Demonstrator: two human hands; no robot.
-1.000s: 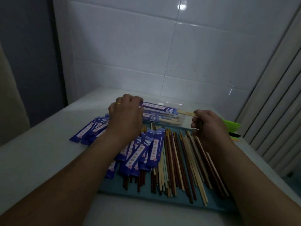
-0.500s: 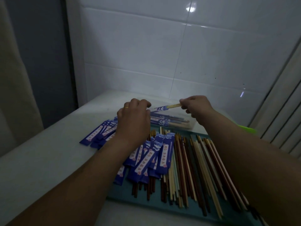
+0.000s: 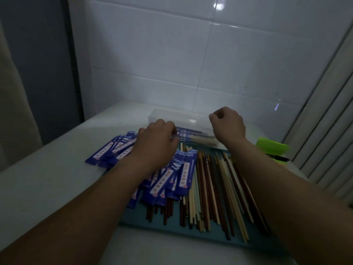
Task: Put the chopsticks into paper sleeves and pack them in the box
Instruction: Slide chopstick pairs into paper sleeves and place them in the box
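Note:
A clear plastic box (image 3: 172, 115) stands at the back of the table and holds several chopstick pairs in blue paper sleeves (image 3: 191, 133). My left hand (image 3: 156, 142) sits at the box's left end, its curled fingers pinching the blue end of a sleeved pair. My right hand (image 3: 227, 124) hovers over the box's right end, fingers curled with nothing visible in them. Loose chopsticks (image 3: 214, 188), brown and pale, lie lengthwise on a teal tray (image 3: 172, 224). Empty blue sleeves lie in one pile (image 3: 110, 150) left of the tray and another (image 3: 183, 175) on it.
A bright green object (image 3: 271, 148) with a black item (image 3: 280, 159) lies at the table's right edge. A white tiled wall stands close behind the box. A ribbed panel (image 3: 324, 131) runs along the right. The white tabletop (image 3: 47, 178) spreads out to the left.
The sleeved pair that both hands held above the box has come down into it. My right hand has let go of the wooden end and stays curled above the box.

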